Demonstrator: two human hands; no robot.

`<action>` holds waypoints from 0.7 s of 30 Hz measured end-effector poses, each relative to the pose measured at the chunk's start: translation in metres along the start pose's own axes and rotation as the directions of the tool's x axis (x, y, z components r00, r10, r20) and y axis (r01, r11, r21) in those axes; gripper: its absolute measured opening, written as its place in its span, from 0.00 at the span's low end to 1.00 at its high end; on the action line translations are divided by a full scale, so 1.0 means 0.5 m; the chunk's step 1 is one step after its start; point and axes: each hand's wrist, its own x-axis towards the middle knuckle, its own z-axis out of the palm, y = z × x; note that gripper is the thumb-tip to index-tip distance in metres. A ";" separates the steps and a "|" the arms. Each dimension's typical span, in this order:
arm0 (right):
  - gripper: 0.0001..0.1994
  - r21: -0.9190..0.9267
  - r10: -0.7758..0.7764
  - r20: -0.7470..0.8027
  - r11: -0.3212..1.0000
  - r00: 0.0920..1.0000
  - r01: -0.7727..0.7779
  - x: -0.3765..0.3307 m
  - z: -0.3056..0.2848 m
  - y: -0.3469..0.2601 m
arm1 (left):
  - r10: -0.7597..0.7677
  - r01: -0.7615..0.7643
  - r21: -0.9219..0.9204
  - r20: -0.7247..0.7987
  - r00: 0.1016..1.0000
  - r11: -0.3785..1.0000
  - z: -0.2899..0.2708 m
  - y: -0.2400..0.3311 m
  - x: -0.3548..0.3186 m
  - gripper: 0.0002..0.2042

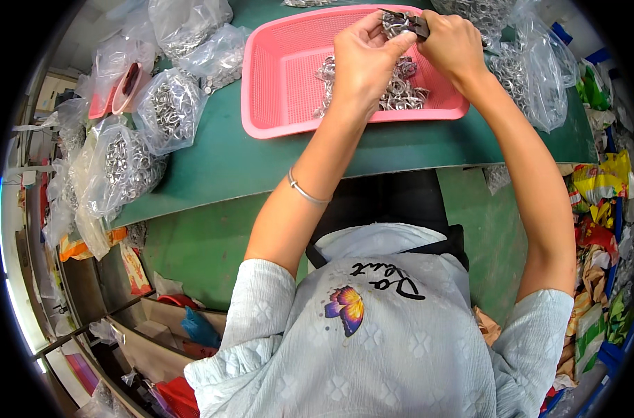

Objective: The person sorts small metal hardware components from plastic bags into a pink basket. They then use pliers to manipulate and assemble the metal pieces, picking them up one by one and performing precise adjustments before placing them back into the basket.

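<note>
Above a pink plastic basket (282, 83) on the green table, my left hand (365, 59) pinches a small bunch of silver metal rings (395, 22). My right hand (452, 43) grips a dark hand tool (420, 25) whose tip meets those rings between the two hands. A loose pile of the same metal rings (400, 94) lies in the basket right under my hands. A thin silver bangle (304, 191) circles my left forearm.
Several clear plastic bags of metal rings (167, 111) crowd the table's left side, and more bags (533, 76) sit at the right. A small pink tray (125, 87) stands at the far left. Cardboard boxes (157, 327) lie below left; colourful wrappers (595, 209) pile at right.
</note>
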 end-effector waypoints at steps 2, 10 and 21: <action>0.07 -0.024 -0.004 -0.019 1.000 1.000 0.004 -0.003 0.007 0.007 | 0.003 -0.003 0.011 0.000 1.000 1.000 0.002 -0.004 0.001 0.11; 0.06 0.018 0.019 -0.109 1.000 0.994 -0.018 -0.005 -0.066 -0.005 | 0.019 -0.025 0.122 0.050 0.999 0.992 0.013 0.038 0.009 0.19; 0.20 -0.073 0.354 0.290 0.935 0.889 -0.348 -0.105 0.033 0.159 | -0.099 0.091 -0.217 -0.027 0.995 0.972 -0.031 0.107 -0.043 0.20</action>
